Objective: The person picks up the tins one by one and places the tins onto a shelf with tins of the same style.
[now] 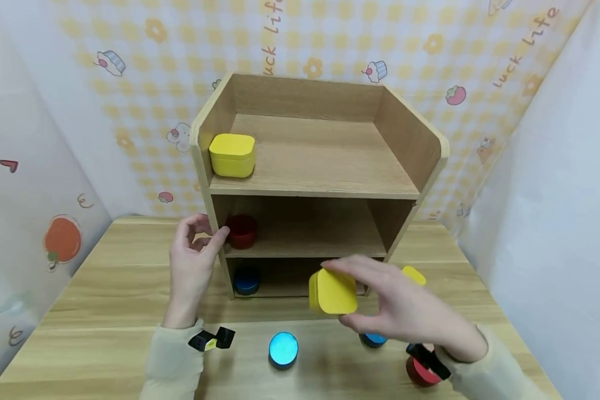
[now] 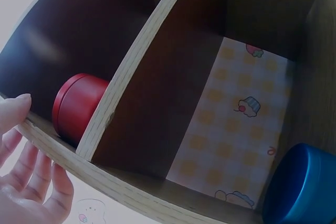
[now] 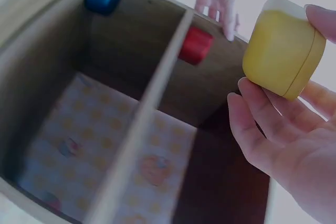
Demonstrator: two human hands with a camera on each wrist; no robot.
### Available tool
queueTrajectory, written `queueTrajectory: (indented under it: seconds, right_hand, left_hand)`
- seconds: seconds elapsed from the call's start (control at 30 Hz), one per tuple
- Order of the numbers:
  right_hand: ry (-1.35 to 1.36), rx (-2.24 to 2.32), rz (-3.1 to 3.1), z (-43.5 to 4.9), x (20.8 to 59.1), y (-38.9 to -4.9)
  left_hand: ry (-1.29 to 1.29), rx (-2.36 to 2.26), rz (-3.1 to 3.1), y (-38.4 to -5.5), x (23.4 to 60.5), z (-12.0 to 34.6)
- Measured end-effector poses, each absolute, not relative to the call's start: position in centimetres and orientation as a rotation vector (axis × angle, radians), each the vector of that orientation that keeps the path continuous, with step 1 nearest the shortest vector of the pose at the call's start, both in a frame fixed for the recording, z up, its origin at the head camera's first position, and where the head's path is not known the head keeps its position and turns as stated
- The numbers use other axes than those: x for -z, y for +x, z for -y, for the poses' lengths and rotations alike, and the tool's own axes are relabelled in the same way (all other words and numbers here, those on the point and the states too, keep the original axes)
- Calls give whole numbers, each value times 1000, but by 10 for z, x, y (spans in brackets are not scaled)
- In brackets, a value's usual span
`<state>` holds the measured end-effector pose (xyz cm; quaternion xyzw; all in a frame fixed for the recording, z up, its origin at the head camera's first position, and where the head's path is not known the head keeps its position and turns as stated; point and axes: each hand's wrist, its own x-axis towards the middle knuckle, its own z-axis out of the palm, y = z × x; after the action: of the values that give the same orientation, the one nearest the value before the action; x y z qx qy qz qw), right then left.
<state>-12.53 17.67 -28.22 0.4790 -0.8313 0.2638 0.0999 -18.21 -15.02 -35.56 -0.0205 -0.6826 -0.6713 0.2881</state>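
My left hand [image 1: 192, 261] grips the left side panel of a small three-tier wooden shelf [image 1: 310, 195], thumb at the front edge and fingers along the outside. Beside that thumb, a red round tin [image 2: 81, 106] stands at the left end of the middle tier. In front of the lower tiers, my right hand [image 1: 395, 303] holds a yellow rounded-square box [image 1: 336, 291] between thumb and fingers, raised above the table. A similar yellow box [image 1: 232, 158] sits at the left of the top tier. The bottom tier holds a blue round tin [image 1: 246, 280] at its left.
On the wooden table [image 1: 90, 316] stand a blue tin [image 1: 283, 350] in front, another blue tin [image 1: 373, 340] partly under my right hand, and a red tin [image 1: 422, 373] by the right wrist. A yellow box [image 1: 414, 275] shows behind that hand. A patterned wall covering [image 1: 305, 33] rises behind.
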Motion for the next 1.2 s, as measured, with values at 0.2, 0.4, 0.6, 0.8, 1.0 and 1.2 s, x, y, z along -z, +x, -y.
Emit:
queueTrajectory:
  seconds: [0.2, 0.4, 0.6, 0.8, 1.0, 1.2]
  right_hand:
    - [1451, -688, 2488, -174, 237, -147]
    - [1411, -722, 2640, -170, 194, -161]
    - [1347, -814, 2787, -159, 163, -178]
    - [1258, -1009, 2864, -150, 142, -200]
    - [1122, -995, 2888, -146, 124, -217]
    - [1030, -952, 2914, -142, 115, -228]
  left_hand:
    - [-65, 1779, 1811, -184, 355, 152]
    - [-58, 1782, 1815, -183, 355, 153]
    - [-36, 1783, 1820, -182, 355, 154]
    - [-41, 1781, 1822, -180, 355, 153]
    - [-68, 1782, 1823, -181, 355, 151]
    - [-73, 1776, 1827, -181, 355, 150]
